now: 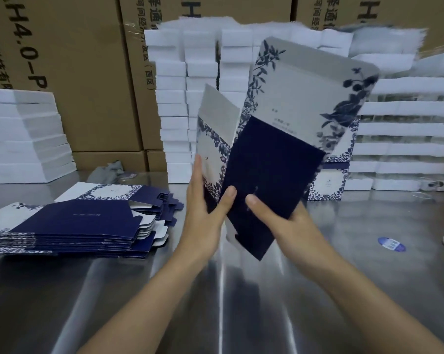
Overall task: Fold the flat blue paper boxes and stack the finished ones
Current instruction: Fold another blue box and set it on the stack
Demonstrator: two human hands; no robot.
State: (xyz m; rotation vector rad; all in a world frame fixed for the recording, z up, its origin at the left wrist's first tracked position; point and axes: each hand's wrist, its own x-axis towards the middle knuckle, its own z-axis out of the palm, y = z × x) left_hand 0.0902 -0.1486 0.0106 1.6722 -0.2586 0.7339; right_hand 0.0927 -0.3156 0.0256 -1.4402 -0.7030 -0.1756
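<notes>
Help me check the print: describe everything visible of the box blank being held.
The box blank is printed card: pale grey faces with dark blue floral borders and a plain navy panel. It is held upright above the steel table, tilted right, half opened. The left hand grips its left panel; the right hand pinches the navy panel.

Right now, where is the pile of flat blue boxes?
In the head view, the pile of flat blue boxes lies on the metal table at the left, just left of the left hand gripping the raised box.
</notes>
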